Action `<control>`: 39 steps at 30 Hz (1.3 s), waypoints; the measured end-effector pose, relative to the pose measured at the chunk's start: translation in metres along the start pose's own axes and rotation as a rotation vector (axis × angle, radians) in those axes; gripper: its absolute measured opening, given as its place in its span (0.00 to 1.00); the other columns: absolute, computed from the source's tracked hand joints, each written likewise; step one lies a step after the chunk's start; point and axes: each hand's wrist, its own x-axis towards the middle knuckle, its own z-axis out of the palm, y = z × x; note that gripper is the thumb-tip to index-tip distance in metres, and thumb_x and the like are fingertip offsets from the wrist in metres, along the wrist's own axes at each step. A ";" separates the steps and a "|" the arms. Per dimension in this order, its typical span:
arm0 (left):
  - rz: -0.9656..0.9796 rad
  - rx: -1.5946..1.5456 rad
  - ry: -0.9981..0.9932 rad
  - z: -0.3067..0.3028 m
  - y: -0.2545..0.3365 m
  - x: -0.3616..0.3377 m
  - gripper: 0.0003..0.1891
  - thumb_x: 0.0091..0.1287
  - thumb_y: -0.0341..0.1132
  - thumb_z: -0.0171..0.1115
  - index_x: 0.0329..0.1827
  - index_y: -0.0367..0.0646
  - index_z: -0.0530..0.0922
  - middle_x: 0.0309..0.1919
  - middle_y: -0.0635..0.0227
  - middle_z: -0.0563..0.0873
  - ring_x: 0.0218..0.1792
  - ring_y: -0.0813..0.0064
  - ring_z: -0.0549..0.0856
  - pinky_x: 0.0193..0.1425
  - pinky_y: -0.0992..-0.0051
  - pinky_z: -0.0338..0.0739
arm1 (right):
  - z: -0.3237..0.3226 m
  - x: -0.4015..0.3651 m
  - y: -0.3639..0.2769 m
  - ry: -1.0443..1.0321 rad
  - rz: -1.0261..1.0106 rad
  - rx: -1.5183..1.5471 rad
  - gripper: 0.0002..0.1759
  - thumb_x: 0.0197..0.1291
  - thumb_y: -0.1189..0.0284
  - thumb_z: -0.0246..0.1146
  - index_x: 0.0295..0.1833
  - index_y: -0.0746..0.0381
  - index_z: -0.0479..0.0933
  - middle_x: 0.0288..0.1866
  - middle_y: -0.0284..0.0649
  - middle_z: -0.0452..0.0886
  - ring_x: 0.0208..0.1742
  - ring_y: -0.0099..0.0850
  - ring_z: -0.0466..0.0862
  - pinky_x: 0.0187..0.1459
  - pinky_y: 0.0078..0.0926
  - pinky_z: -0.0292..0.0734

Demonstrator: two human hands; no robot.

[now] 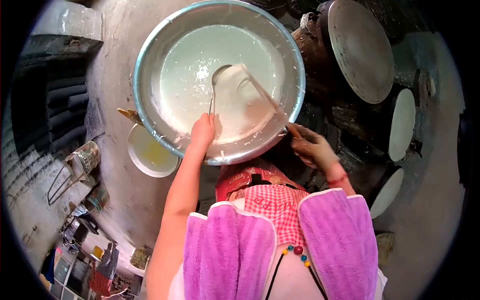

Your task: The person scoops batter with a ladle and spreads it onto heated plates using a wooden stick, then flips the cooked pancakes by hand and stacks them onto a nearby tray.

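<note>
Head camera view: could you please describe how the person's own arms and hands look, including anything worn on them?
Both arms are bare, with no sleeves and no gloves. The left hand wears nothing that shows. The right hand has a thin red band at the wrist. Fluffy purple cloth with white edging covers both shoulders.

Basin (146, 75): metal, dull grey sheen, rim streaked with dried white splashes.
Batter (185, 90): white, wet, glossy, mostly smooth, a few bubbles.
Ladle (213, 92) in left hand (202, 131): metal, thin handle, bowl coated white.
Stick (270, 100) in right hand (312, 147): wood, matt, smeared with batter.
Small bowl (133, 150): smooth pale rim, shiny yellowish liquid.
Round lid (360, 50): metal, matt grey.
Towel (340, 240): purple, fleecy cloth.
Apron (275, 205): red-and-white checked woven cloth.
Surrounding surface (112, 55): grey, rough, matt, looks like plaster or clay.
</note>
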 end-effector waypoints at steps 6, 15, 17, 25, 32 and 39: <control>-0.216 -0.495 -0.139 0.017 0.021 -0.002 0.17 0.73 0.43 0.48 0.35 0.36 0.73 0.18 0.60 0.77 0.16 0.65 0.78 0.22 0.64 0.73 | 0.002 0.015 -0.003 -0.019 -0.142 -0.159 0.28 0.62 0.75 0.62 0.68 0.63 0.66 0.54 0.36 0.80 0.52 0.20 0.76 0.52 0.16 0.73; -0.127 -1.662 -0.177 0.017 0.169 -0.170 0.12 0.73 0.40 0.52 0.40 0.38 0.70 0.13 0.81 0.60 0.10 0.87 0.60 0.14 0.81 0.60 | -0.066 -0.047 0.022 0.097 -0.852 -1.304 0.23 0.59 0.66 0.61 0.61 0.50 0.73 0.39 0.52 0.79 0.42 0.49 0.80 0.44 0.41 0.77; 0.130 -1.759 -0.115 -0.011 0.205 -0.199 0.11 0.73 0.39 0.51 0.41 0.38 0.70 0.14 0.82 0.59 0.10 0.89 0.59 0.12 0.83 0.58 | -0.057 -0.066 -0.003 0.125 -1.056 -1.273 0.23 0.59 0.66 0.61 0.62 0.49 0.73 0.38 0.50 0.79 0.40 0.48 0.81 0.43 0.42 0.77; 0.880 -1.685 -0.301 -0.166 0.290 -0.306 0.14 0.76 0.37 0.44 0.51 0.34 0.72 0.16 0.80 0.63 0.09 0.89 0.62 0.11 0.84 0.60 | 0.007 -0.148 -0.123 -0.526 -1.080 -0.248 0.26 0.61 0.73 0.64 0.66 0.58 0.71 0.42 0.25 0.81 0.30 0.08 0.73 0.25 0.06 0.67; 0.533 -1.639 -0.387 -0.163 0.239 -0.299 0.19 0.77 0.39 0.41 0.60 0.32 0.67 0.16 0.79 0.61 0.09 0.87 0.60 0.12 0.81 0.61 | 0.006 -0.069 -0.115 -1.232 -0.349 0.406 0.35 0.61 0.73 0.61 0.72 0.60 0.56 0.38 0.55 0.77 0.21 0.30 0.75 0.16 0.18 0.70; -0.143 -2.365 -0.776 -0.113 0.156 -0.246 0.26 0.78 0.38 0.30 0.67 0.21 0.55 0.22 0.72 0.66 0.17 0.79 0.69 0.21 0.74 0.71 | -0.109 -0.010 0.005 -0.698 -0.082 0.253 0.39 0.49 0.78 0.68 0.67 0.72 0.61 0.42 0.51 0.80 0.37 0.37 0.84 0.40 0.31 0.82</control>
